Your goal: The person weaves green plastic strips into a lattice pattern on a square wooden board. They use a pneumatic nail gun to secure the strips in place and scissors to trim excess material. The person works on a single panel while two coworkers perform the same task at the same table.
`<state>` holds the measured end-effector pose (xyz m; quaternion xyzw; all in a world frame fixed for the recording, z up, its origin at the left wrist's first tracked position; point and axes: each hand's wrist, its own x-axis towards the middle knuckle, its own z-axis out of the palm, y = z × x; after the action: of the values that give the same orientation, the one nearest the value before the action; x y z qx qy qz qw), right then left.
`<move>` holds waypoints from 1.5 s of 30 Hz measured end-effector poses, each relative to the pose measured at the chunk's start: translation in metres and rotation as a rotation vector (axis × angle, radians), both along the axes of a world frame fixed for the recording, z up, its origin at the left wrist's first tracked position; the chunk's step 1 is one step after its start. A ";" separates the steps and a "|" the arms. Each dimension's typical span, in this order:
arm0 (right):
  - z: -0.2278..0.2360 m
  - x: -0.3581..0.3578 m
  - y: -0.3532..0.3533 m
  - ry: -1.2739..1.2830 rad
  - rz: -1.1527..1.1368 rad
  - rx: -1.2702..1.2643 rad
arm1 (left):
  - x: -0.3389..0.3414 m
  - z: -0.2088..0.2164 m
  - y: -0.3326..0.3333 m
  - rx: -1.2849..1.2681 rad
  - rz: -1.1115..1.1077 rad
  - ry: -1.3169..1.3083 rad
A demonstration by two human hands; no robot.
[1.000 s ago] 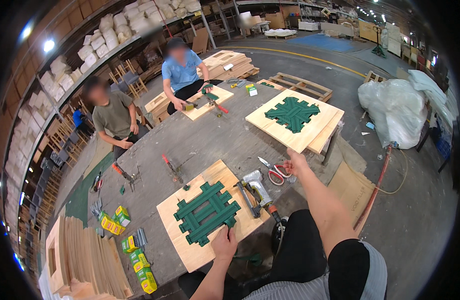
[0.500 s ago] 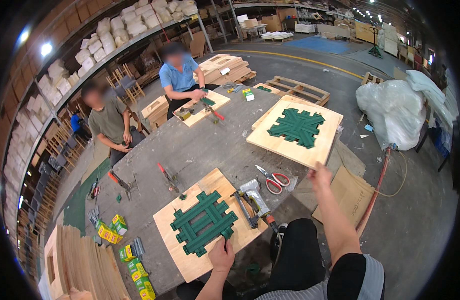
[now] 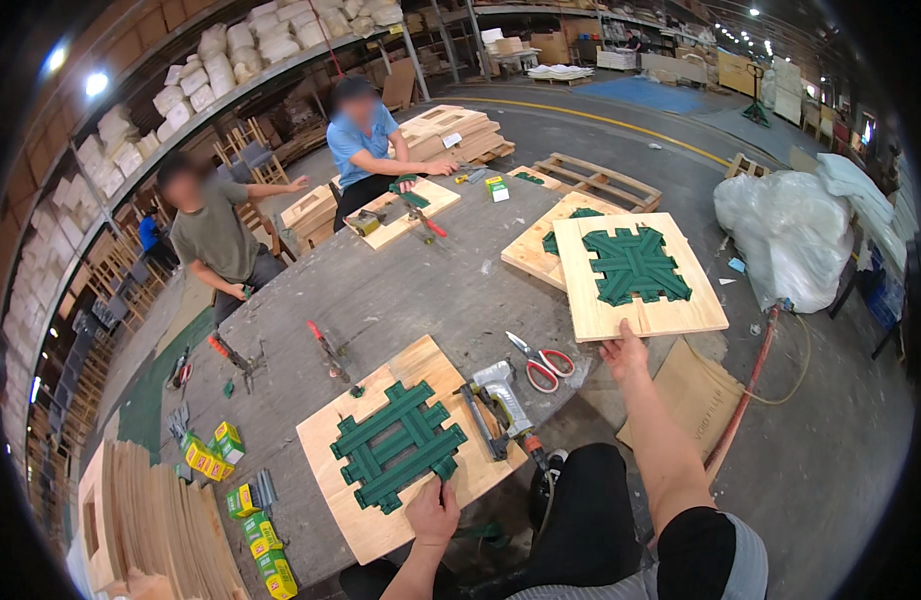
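My right hand [image 3: 626, 358] grips the near edge of a square wooden board [image 3: 591, 318], thumb on top, and holds it raised and tilted. Crossed dark green webbing straps [image 3: 636, 262] cover its middle. Beneath and behind it lies another board [image 3: 526, 245] with green webbing, partly hidden. My left hand [image 3: 434, 512] is closed, its fingertips at the end of a green webbing strap [image 3: 445, 466] on the near board [image 3: 331, 425]. That strap belongs to a woven grid. A staple gun [image 3: 496, 405] lies on this board's right side, with red-handled scissors [image 3: 543, 365] beyond it.
Staple boxes [image 3: 263, 535] and a stack of wooden frames [image 3: 161, 510] stand at the left. Red-handled tools [image 3: 326, 345] lie on the grey table [image 3: 371, 290]. Two people sit across it, one handling webbing on a board [image 3: 441, 200]. A cardboard sheet [image 3: 681, 400] and red hose [image 3: 746, 400] are at the right.
My right hand has lifted the upper board and shifted it rightward, uncovering part of the board beneath. My left hand stays by the strap end. The seated person at left has stretched out an arm.
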<state>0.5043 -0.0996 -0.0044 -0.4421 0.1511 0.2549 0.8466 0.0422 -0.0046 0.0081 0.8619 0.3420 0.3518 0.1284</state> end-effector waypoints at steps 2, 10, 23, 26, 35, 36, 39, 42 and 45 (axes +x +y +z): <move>0.011 0.001 0.008 -0.006 0.009 0.058 | 0.004 -0.002 0.002 -0.011 -0.018 -0.013; 0.043 -0.005 -0.020 -0.270 0.078 0.046 | -0.001 0.000 -0.001 -0.006 -0.022 -0.032; 0.071 0.109 -0.019 -0.195 0.299 -0.146 | 0.002 -0.003 0.002 -0.007 -0.025 0.014; 0.086 0.130 -0.029 -0.310 0.225 -0.616 | 0.004 -0.008 0.002 0.015 -0.054 -0.004; 0.077 0.001 -0.019 -1.378 0.374 -0.904 | -0.002 -0.007 0.000 -0.036 -0.022 -0.035; 0.073 -0.026 0.001 -1.356 0.571 -0.912 | -0.004 -0.006 0.001 -0.056 0.000 -0.036; 0.061 -0.069 0.028 -1.421 0.837 -1.097 | 0.000 -0.006 0.002 -0.199 0.041 -0.108; 0.051 -0.085 0.049 -1.466 0.906 -1.323 | -0.001 0.002 0.013 -0.454 0.065 -0.235; 0.058 -0.089 0.071 -1.485 0.931 -1.369 | -0.020 0.000 0.038 -0.740 0.038 -0.334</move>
<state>0.4151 -0.0283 0.0532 -0.8723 -0.4651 0.0825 0.1260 0.0219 0.0336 0.0078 0.6819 0.4360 0.3424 0.4771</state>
